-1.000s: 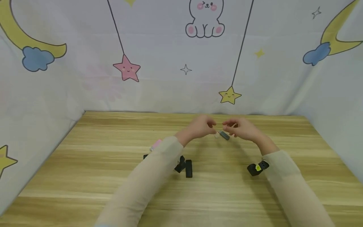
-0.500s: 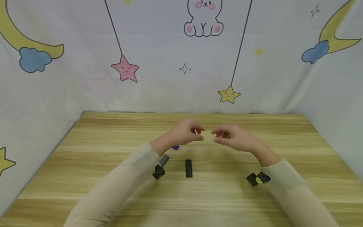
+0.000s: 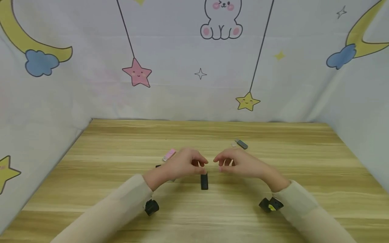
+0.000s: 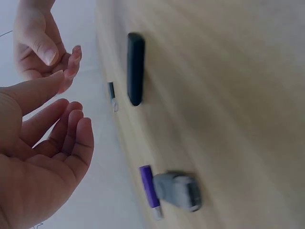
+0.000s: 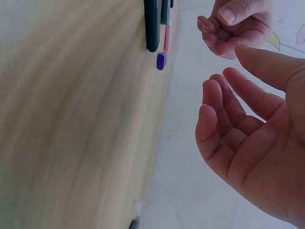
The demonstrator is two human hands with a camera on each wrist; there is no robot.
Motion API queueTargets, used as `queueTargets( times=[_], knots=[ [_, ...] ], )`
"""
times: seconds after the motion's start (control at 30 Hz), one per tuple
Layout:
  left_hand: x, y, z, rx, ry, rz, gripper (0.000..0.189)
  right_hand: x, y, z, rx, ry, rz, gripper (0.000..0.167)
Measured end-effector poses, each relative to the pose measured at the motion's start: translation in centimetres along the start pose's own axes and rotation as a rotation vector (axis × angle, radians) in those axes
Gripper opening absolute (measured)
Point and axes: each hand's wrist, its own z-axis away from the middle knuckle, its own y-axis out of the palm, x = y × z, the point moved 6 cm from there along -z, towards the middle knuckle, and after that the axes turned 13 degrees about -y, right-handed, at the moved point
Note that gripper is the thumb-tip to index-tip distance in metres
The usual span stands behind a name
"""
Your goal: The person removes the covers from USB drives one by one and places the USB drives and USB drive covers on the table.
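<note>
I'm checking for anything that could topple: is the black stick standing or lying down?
Lying down: the black stick stretches lengthwise along the tabletop.

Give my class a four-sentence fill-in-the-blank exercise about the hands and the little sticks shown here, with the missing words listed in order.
1. The number of objects held by the left hand and right hand together is ____.
2. In the head view, the lowest stick is coloured ____.
3. In the head view, the dark grey USB stick is nearer the ____ hand.
4. In the left wrist view, the slim USB stick beside the blurred grey object is ____.

Missing words: zero; black; right; purple.
</note>
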Motion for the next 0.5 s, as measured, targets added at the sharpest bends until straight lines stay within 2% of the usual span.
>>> queueTargets(
  times=[0.27, 0.5],
  knots=[
    [1.8, 1.7, 1.6, 0.027, -0.010, 0.045, 0.025, 0.0, 1.6, -0.9, 0.047, 0.003, -0.002, 0.027],
    [2.9, 2.2, 2.2, 0.001, -0.103, 0.087, 0.024, -0.3, 3.0, -1.8, 0.071, 0.033, -0.051, 0.026]
  ],
)
